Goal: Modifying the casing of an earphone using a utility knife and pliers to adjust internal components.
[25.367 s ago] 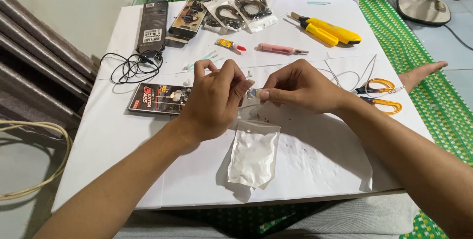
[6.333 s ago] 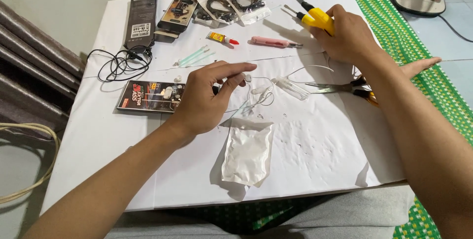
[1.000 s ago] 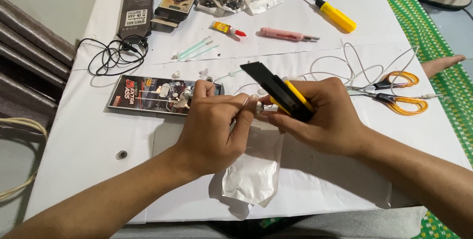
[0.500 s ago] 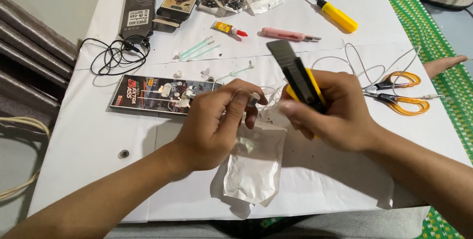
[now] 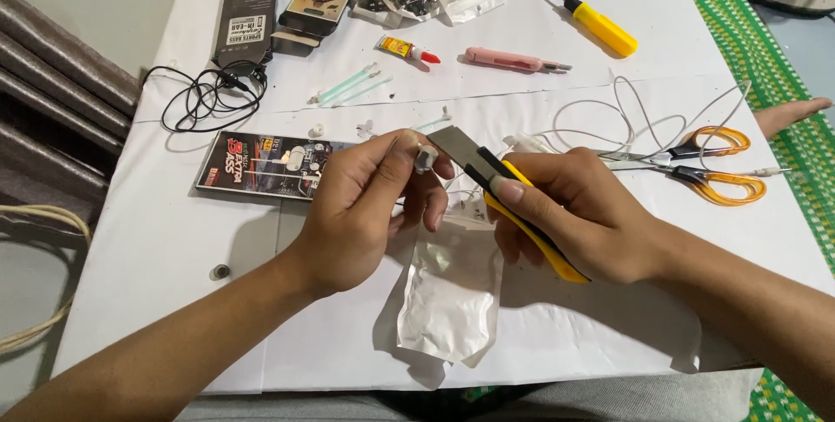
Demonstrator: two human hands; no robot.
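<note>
Pinching a small grey earphone piece between my left hand's thumb and fingertips, I hold it above the clear plastic pouch on the table. My right hand is wrapped tight around a yellow utility knife, its long axis slanting up-left so the blade tip sits just beside the piece.

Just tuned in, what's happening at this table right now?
A person sits at a white table. The left hand pinches a small white earpiece at its fingertips. The right hand grips a yellow-and-black utility knife, blade tip set against that piece. A clear plastic bag lies below the hands; orange scissors and white cable lie to the right.
</note>
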